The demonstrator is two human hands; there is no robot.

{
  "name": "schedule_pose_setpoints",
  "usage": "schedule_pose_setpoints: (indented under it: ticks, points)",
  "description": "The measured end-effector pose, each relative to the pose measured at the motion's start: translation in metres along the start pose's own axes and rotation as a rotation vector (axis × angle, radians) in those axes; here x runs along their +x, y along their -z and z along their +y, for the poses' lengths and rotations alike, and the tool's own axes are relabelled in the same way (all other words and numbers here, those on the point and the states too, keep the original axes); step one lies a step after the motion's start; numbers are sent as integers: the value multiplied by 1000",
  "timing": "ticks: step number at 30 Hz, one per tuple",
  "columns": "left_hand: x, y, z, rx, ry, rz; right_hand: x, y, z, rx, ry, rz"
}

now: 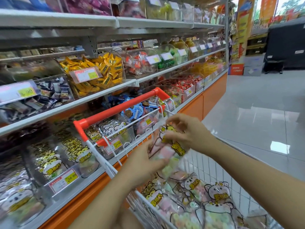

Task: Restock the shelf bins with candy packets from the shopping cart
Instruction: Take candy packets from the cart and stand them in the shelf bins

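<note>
Head view: candy packet (170, 144) gripped near-upright above shopping cart (118, 108) by left hand (145, 162), right hand (188, 129); shelf bins (85, 169) left of shopping cart, left hand nearer.

We read 16.80 on the yellow price tag (71, 178) of the lower bin (38, 176), and 16.80 also on the second tag (117, 144) behind the cart handle (118, 106). Yellow lettering on the held packet (171, 146): unreadable.

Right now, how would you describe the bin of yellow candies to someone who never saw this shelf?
Start at the cart's orange handle and look to the white shelf above it. There stands a clear bin with a pink price label. It alone holds yellow wrappers; its left neighbour holds dark packets, its right one red.
</note>
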State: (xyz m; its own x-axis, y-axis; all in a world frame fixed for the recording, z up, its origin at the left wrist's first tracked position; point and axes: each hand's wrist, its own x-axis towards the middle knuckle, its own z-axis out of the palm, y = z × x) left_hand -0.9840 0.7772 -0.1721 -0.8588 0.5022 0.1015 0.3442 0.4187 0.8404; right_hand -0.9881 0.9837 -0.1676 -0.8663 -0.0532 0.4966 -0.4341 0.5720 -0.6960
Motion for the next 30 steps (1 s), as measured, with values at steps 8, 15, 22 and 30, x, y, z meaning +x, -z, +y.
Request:
schedule_pose_setpoints:
  ticks: [8, 15, 22, 30]
  points:
    - [-3, 39, -10, 376, 76, 505, -24, -49, 56, -45, -418, -581]
    - [-4, 27, -24, 499, 108, 465, -61, -105, 79, -275, -601, -993]
    - [-4, 25, -24, 570, 121, 449, -67, -105, 77, -178, -693, -961]
    - [-6, 26, -27, 346, 71, 545, -35, -71, 59, -249, -383, -769]
